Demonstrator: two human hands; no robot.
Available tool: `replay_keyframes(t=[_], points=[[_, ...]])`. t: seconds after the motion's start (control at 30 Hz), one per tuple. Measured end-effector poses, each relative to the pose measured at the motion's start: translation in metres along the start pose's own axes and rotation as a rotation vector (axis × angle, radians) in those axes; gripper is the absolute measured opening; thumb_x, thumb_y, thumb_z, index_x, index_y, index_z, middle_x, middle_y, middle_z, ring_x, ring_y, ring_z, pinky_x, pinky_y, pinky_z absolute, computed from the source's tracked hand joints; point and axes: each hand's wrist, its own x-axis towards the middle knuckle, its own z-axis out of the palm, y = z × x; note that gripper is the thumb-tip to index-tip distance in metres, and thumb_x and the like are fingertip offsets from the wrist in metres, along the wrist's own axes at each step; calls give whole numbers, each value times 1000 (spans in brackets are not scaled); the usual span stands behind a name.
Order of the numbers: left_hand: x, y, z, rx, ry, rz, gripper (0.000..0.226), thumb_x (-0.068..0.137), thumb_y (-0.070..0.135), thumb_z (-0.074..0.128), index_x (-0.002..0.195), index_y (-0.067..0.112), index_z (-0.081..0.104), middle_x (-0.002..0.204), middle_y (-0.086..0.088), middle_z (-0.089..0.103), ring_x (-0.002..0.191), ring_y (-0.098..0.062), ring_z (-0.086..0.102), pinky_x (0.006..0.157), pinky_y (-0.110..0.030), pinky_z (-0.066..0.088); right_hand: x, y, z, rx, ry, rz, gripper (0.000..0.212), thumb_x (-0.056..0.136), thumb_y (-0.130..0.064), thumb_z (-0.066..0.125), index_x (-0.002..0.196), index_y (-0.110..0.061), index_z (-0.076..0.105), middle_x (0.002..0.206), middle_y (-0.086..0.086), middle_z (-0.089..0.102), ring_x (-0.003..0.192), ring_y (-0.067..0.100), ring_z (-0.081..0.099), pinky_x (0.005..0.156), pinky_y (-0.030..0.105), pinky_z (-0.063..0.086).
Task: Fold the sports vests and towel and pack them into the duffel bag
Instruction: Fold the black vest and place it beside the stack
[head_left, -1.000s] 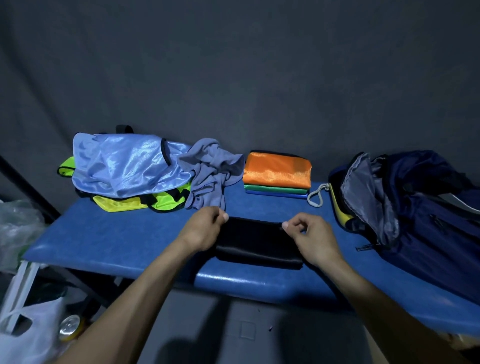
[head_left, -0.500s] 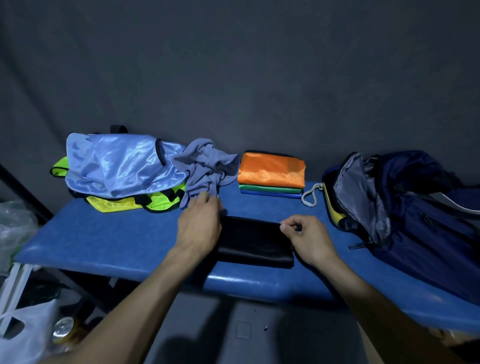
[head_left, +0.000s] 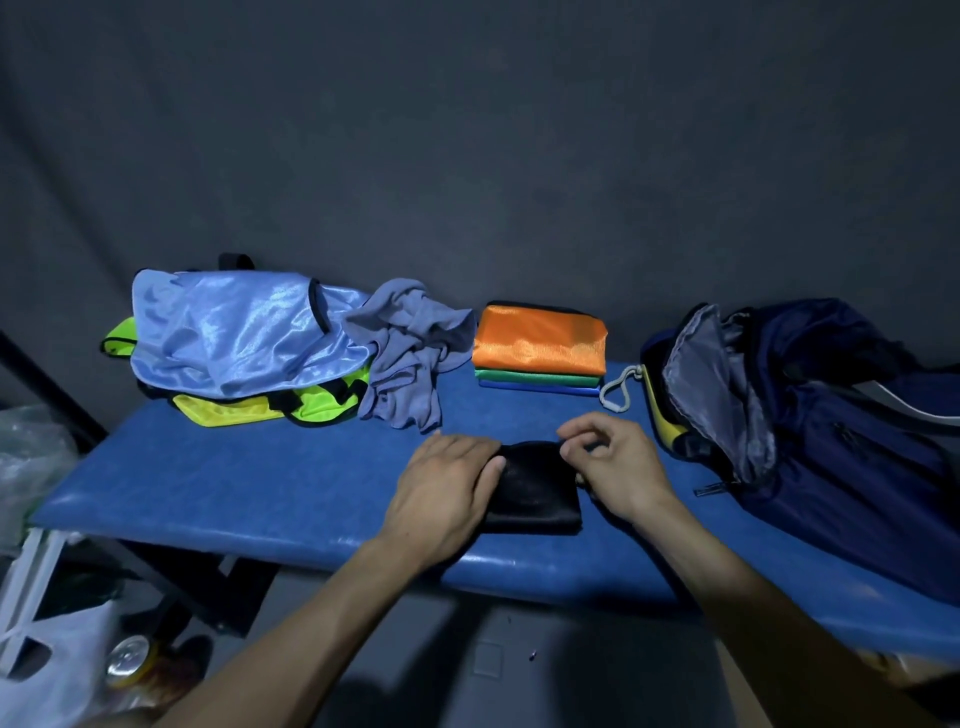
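Pressing flat, left hand (head_left: 447, 483) steadies folded black mesh vest (head_left: 535, 493); right hand (head_left: 613, 467) pinches its edge.

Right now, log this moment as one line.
folding black vest | left hand flat on it | right hand pinching edge | duffel bag open

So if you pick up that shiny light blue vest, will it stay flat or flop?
The light blue vest would probably flop: it already lies crumpled in soft folds. Its glossy sheen suggests slippery fabric that may slide off the yellow vest beneath. It looks thin, so likely light.
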Motion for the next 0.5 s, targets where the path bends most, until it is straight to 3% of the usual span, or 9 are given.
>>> replay_keyframes(t=[0.1, 0.27, 0.37, 0.5], points=[[-1, -4, 3, -19, -10, 18, 43, 108, 47, 25, 121, 27, 61, 115, 10, 66, 105, -18, 57, 98, -36, 40, 8, 2, -13, 305, -179, 94, 13, 96, -3, 67, 105, -12, 68, 84, 5, 64, 52, 13, 50, 48, 28, 41], [-3, -7, 5, -75, -4, 19, 47, 107, 49, 29, 131, 25, 62, 126, 9, 66, 114, -17, 58, 102, -36, 40, 21, 5, -23, 571, -468, 180, 20, 100, 3, 55, 119, -2, 58, 68, -1, 46, 51, 8, 32, 45, 20, 31], [-3, -7, 5, -89, 3, 10, 50, 107, 50, 29, 132, 24, 63, 129, 9, 66, 117, -17, 57, 104, -35, 39, 26, 4, -23, 542, -535, 217, 27, 100, 3, 56, 126, -2, 59, 68, -2, 49, 54, 9, 40, 47, 22, 37], [-3, -7, 6, -86, 1, -2, 51, 107, 51, 29, 132, 24, 64, 130, 10, 65, 120, -16, 56, 107, -33, 37, 26, -1, -25, 283, -491, 147, 26, 95, 4, 63, 117, -9, 69, 86, 3, 61, 66, 12, 58, 51, 25, 48]])
